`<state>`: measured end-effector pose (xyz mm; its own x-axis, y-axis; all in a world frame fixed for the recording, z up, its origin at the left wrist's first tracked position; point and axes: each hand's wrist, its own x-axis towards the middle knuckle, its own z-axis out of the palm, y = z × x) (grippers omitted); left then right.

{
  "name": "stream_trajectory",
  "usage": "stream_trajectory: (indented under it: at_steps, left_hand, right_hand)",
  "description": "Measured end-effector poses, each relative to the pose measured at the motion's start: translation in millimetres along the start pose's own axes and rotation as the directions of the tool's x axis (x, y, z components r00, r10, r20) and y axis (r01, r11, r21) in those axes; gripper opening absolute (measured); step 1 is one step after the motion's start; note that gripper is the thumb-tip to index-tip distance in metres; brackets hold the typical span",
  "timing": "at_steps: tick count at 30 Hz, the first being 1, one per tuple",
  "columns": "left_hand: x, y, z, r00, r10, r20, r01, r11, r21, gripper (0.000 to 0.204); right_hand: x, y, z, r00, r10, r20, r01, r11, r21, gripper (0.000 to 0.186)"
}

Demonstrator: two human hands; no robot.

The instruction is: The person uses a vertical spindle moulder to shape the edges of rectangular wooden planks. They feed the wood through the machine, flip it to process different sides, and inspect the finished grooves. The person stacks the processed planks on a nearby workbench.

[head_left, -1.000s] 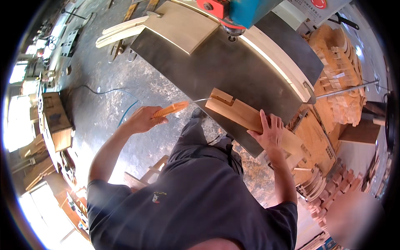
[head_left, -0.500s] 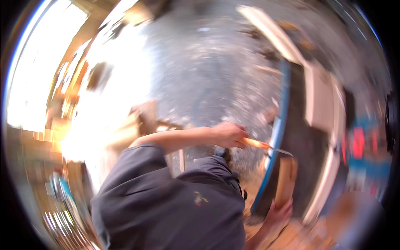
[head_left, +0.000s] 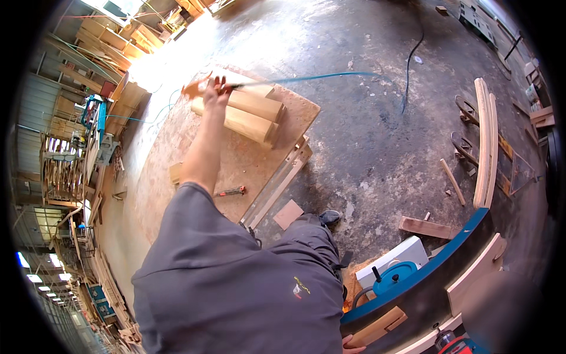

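Observation:
My left hand [head_left: 217,93] is raised over the low wooden-topped table, its fingers spread apart. Just beyond it is a blurred orange tool [head_left: 196,87], with a blue hose [head_left: 330,75] running to the right from beside the fingers. Whether the hand still touches the tool is unclear. At the lower edge, my right hand [head_left: 354,347] is closed on the near end of a short wooden block [head_left: 377,327] with a notch at its far end. The block is over the dark machine bed [head_left: 407,301] with a blue edge; most of this hand is cut off.
Rounded wooden pieces [head_left: 250,121] and a small orange-and-grey tool [head_left: 230,191] lie on the tabletop [head_left: 159,165]. A blue handwheel [head_left: 396,277] sits beside the machine. Curved boards [head_left: 484,141] stand at the right, and a wood offcut [head_left: 427,227] lies on the concrete floor.
My left hand has swung from the machine side far left over the table, with the orange tool. The view has turned left. The block stays at my right hand, now lower in view.

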<state>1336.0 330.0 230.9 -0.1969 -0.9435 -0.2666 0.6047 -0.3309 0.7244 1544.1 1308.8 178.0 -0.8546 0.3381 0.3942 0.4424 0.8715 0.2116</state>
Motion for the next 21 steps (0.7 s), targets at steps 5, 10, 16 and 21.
stream_trajectory:
  at_steps: [5,10,16,21]
  left_hand:
    - [-41,-91,-160,0.967,-0.111,-0.230,0.216,0.833,0.510,0.025]
    - [-61,-41,-234,0.953,-0.150,-0.263,0.302,0.489,0.818,0.027]
    - [-72,-13,-212,0.986,0.085,-0.143,0.149,-0.069,0.986,0.030]
    - [-169,-61,-166,0.893,0.076,0.443,-0.373,-0.425,0.825,0.033]
  right_hand:
    - [2,20,-1,0.996,-0.072,0.054,0.046,0.926,0.375,0.084]
    - [33,14,1,0.954,0.041,0.298,-0.126,0.954,0.273,0.090]
    - [9,17,-18,0.962,0.088,0.260,-0.150,0.962,0.229,0.093]
    - [26,-6,-19,0.970,0.155,0.189,-0.195,0.958,0.212,0.089]
